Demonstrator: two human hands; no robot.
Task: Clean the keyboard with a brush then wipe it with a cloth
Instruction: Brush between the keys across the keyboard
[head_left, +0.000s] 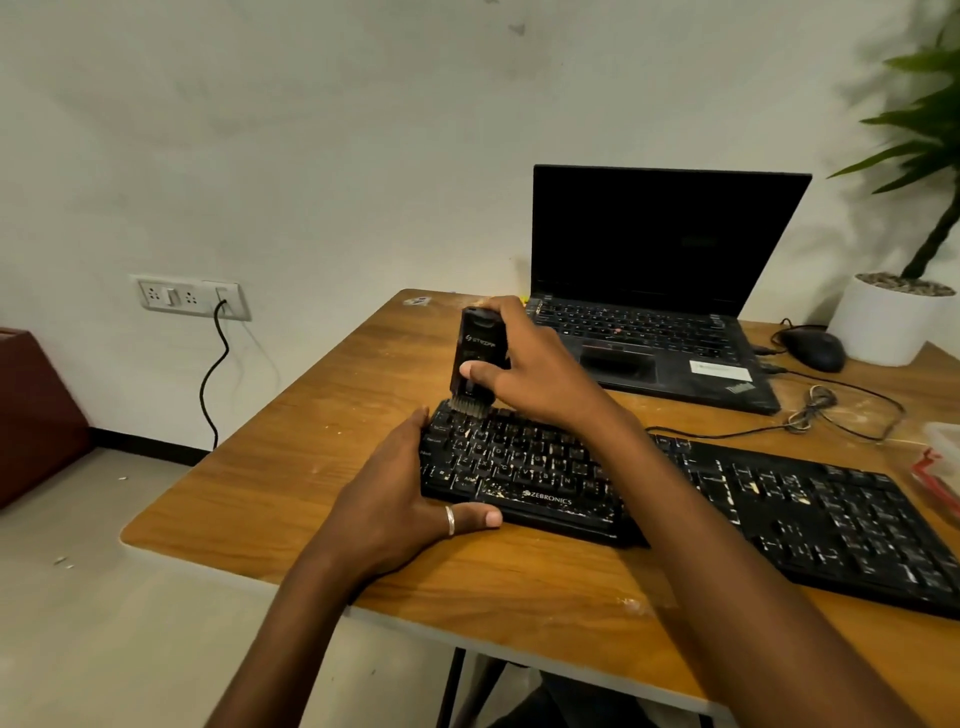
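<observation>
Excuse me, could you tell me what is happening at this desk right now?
A person is cleaning a black keyboard on the wooden desk. The right hand holds a black brush upright, its bristles on the keys at the keyboard's far left corner. The left hand grips the keyboard's left end. Pale crumbs lie across the keys. An open laptop stands behind it.

A black full-size keyboard (779, 499) in front, an open black laptop (665, 239) behind, on a brown wooden table (322, 415).
A black block-shaped brush (475, 353) stands on the keyboard's far left corner, held by the right hand (535, 364); the left hand (395, 499) grips the keyboard's left end. Right of the laptop lie a black computer mouse (813, 349), then a white round plant pot (883, 322). A white socket plate (189, 297) sits on the wall left of the table.
</observation>
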